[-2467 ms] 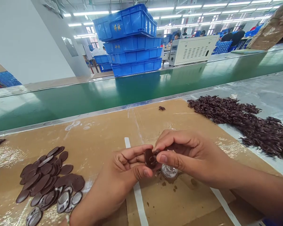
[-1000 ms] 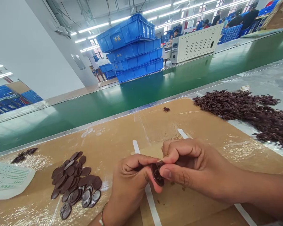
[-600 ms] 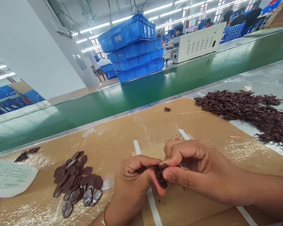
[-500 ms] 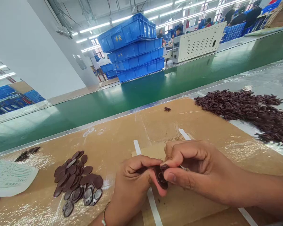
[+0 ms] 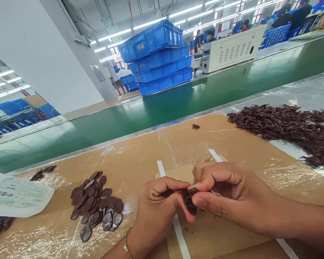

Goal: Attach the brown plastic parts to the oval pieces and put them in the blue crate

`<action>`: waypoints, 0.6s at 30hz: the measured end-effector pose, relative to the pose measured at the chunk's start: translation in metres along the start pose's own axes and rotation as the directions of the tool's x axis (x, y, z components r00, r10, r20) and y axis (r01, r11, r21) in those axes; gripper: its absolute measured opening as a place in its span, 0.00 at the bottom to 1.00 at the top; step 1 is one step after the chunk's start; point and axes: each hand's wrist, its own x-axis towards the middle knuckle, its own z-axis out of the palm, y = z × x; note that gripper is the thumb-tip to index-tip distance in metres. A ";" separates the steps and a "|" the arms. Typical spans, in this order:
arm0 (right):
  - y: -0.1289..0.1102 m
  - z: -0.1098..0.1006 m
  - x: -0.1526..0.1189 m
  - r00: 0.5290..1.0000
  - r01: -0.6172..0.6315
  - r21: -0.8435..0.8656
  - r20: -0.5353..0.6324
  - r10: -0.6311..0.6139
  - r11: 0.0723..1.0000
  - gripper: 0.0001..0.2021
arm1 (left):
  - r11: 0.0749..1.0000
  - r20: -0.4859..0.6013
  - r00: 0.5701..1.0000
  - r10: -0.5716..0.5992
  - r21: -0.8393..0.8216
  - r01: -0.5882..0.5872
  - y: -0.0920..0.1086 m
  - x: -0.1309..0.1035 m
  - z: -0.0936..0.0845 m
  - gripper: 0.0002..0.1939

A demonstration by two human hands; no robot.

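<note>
A dark brown oval piece [image 5: 189, 203] is pinched between the thumb and fingers of my left hand [image 5: 158, 210]. My right hand [image 5: 229, 194] meets it from the right, thumb and forefinger closed on a small dark piece [image 5: 193, 190] at the oval's upper edge. Left of my hands lies a pile of brown oval pieces [image 5: 88, 198], a few with shiny grey faces. A large heap of small dark brown twisted pieces [image 5: 283, 122] spreads at the right.
A white labelled bottle [image 5: 18, 196] lies at the left edge. Beyond the brown board [image 5: 135, 151] runs a green belt [image 5: 162, 108]. Blue crates [image 5: 159, 54] and a cream machine [image 5: 232, 50] stand behind it. Several people are in the background.
The whole view has shifted a little, so things sit further right and more of the bottle shows. Both hands keep their hold, with the small piece pressed closer against the oval.
</note>
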 end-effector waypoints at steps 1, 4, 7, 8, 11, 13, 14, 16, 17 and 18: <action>0.000 0.000 0.000 1.000 0.003 -0.009 -0.002 -0.003 1.000 0.10 | 1.000 0.005 1.000 0.001 -0.001 -0.001 0.000 0.000 0.000 0.11; 0.000 0.000 -0.001 1.000 0.002 -0.018 0.002 -0.002 1.000 0.11 | 1.000 0.026 1.000 0.006 -0.002 -0.006 0.001 -0.001 0.000 0.10; -0.001 0.000 -0.001 1.000 -0.016 0.001 0.007 0.016 1.000 0.12 | 1.000 0.025 1.000 -0.001 -0.008 0.001 0.001 -0.001 0.000 0.10; -0.001 0.000 0.000 1.000 -0.014 0.002 0.009 0.014 1.000 0.12 | 1.000 0.028 1.000 -0.004 -0.017 0.004 0.001 -0.001 0.000 0.09; 0.000 -0.001 0.000 1.000 0.005 -0.021 0.018 -0.005 1.000 0.12 | 0.999 0.031 1.000 0.002 -0.039 0.000 0.001 -0.001 0.001 0.08; 0.000 -0.002 0.001 1.000 0.001 -0.046 0.006 0.000 0.999 0.12 | 0.999 0.019 1.000 0.004 -0.042 -0.003 0.000 0.000 0.001 0.07; 0.000 -0.002 0.001 1.000 -0.007 -0.050 0.000 0.007 0.999 0.12 | 0.999 0.013 1.000 0.004 -0.046 -0.003 0.000 0.000 0.002 0.06; 0.000 -0.002 0.001 1.000 -0.025 -0.033 -0.002 0.025 0.999 0.12 | 0.998 0.017 1.000 0.001 -0.061 0.000 0.000 0.001 0.002 0.06; 0.000 -0.002 0.002 1.000 -0.029 -0.021 0.005 0.030 0.999 0.12 | 0.998 0.022 1.000 0.002 -0.067 0.000 0.000 0.001 0.001 0.05; -0.001 -0.002 0.002 0.999 -0.029 -0.012 0.014 0.029 1.000 0.12 | 0.997 0.024 1.000 0.005 -0.071 -0.004 0.000 0.001 0.001 0.05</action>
